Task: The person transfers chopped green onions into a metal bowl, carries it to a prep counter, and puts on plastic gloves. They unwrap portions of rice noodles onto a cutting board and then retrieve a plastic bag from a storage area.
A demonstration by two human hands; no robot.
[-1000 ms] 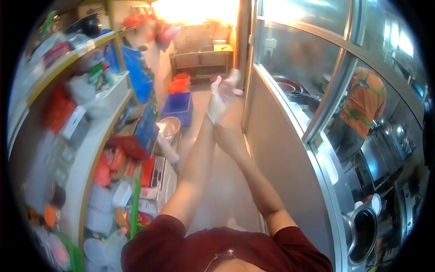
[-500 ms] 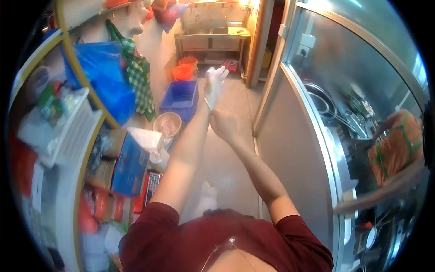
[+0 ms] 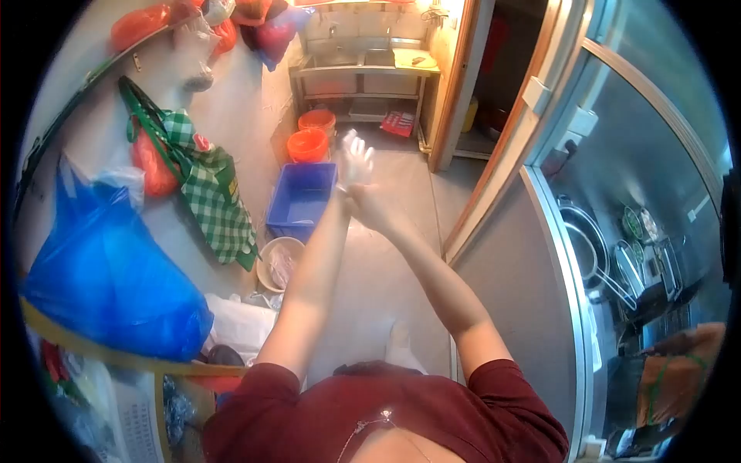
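My left hand (image 3: 356,160) wears a thin whitish glove and is stretched out in front of me, its fingers apart and holding nothing. Bare and without a glove, my right hand (image 3: 369,205) is at the left wrist, its fingers closed on the glove's cuff. Both forearms reach forward over the floor (image 3: 370,285). Just left of the hands, in the background, is a blue plastic bin (image 3: 302,197).
Orange buckets (image 3: 308,145) stand beyond the bin, before a sink counter (image 3: 359,71). A blue bag (image 3: 116,278) and checked apron (image 3: 212,193) hang left. Behind the right-hand glass partition (image 3: 563,285) are pans and a person in orange (image 3: 675,378).
I have moved forward along the passage, and the shelves have slid back at the left. My right hand stays at the left wrist. The person behind the glass now appears lower right.
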